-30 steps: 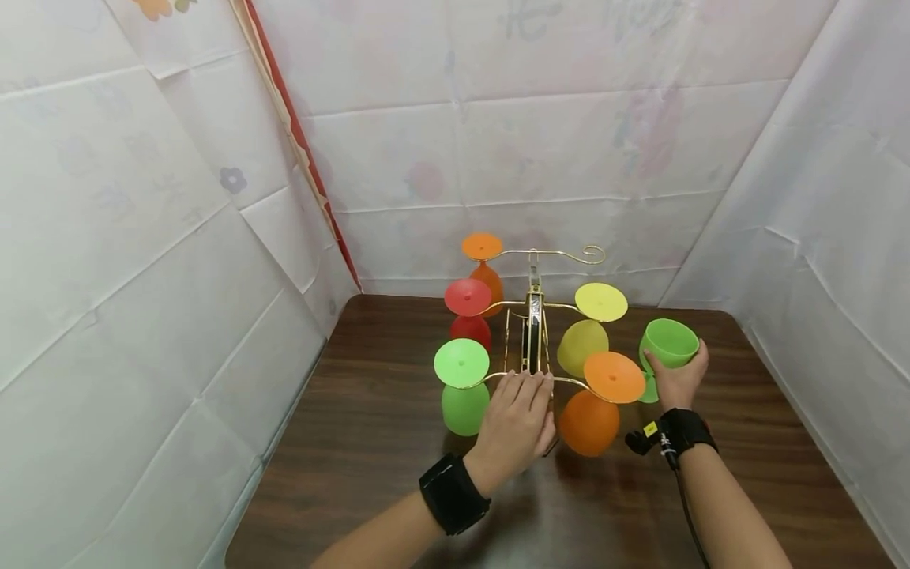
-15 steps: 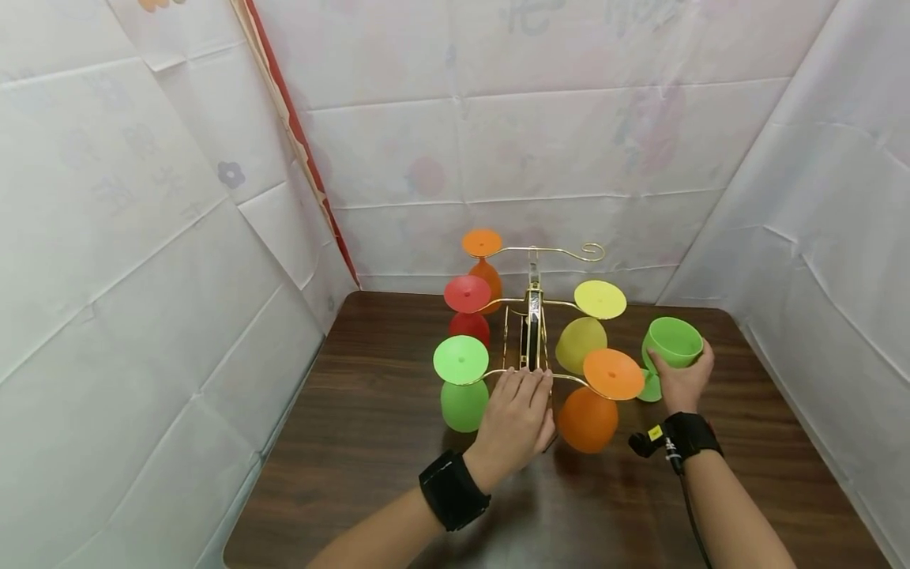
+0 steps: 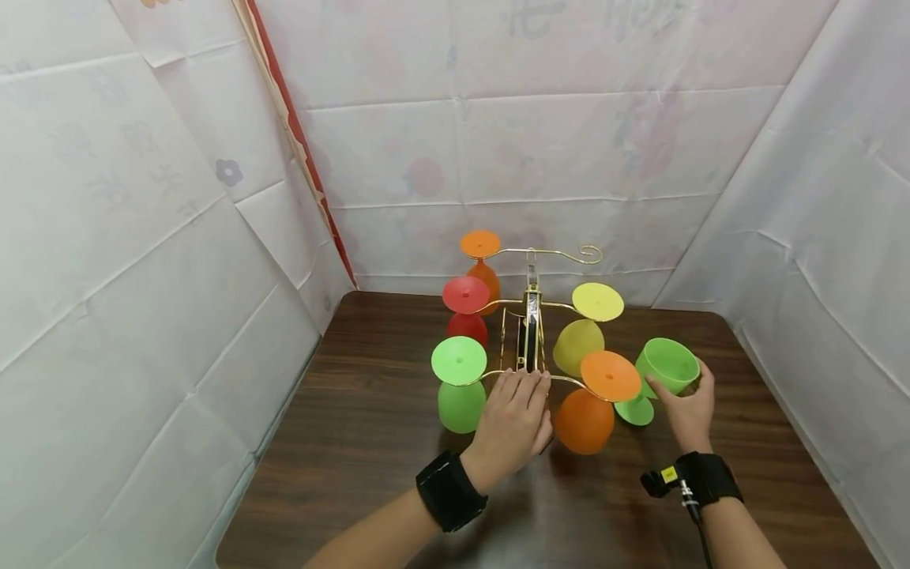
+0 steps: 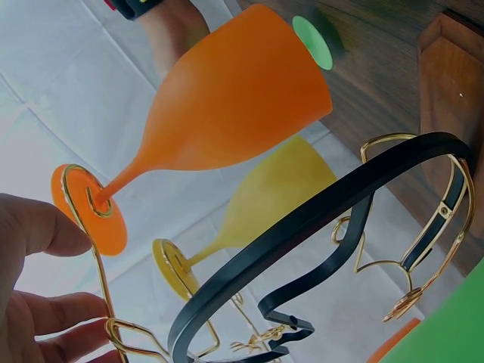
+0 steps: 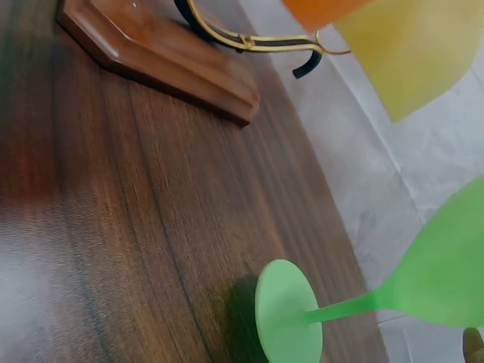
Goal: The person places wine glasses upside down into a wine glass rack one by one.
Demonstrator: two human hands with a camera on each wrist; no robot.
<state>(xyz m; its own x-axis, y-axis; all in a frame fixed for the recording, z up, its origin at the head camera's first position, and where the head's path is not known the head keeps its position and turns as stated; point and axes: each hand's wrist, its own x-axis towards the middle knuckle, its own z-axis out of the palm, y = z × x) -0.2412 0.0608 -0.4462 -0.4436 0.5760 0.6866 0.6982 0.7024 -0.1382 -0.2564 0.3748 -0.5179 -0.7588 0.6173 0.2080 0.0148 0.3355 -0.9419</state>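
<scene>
A green plastic goblet (image 3: 668, 365) is in my right hand (image 3: 691, 409), which grips it by the bowl. It is tilted, its mouth up and its foot (image 5: 287, 314) low over the table. At the middle stands a gold wire stemware rack (image 3: 532, 316). My left hand (image 3: 510, 423) rests on its front arm, fingers extended; in the left wrist view the thumb (image 4: 57, 227) and fingertips touch the gold wire. Upside down on the rack hang an orange goblet (image 3: 584, 420), a yellow one (image 3: 579, 348), another green one (image 3: 460, 407), a red one (image 3: 467, 326) and a rear orange one (image 3: 485, 284).
The rack has a wooden base (image 5: 159, 57) on the dark wood table (image 3: 355, 442). Its rear right arm (image 3: 586, 254) ends in a bare curl. White sheeting (image 3: 569, 150) surrounds the table at the back and sides. A cable runs along the right forearm.
My right hand has come slightly nearer, and the green goblet has tilted, its foot swinging left and toward me beside the front orange goblet. My left hand stays on the rack.
</scene>
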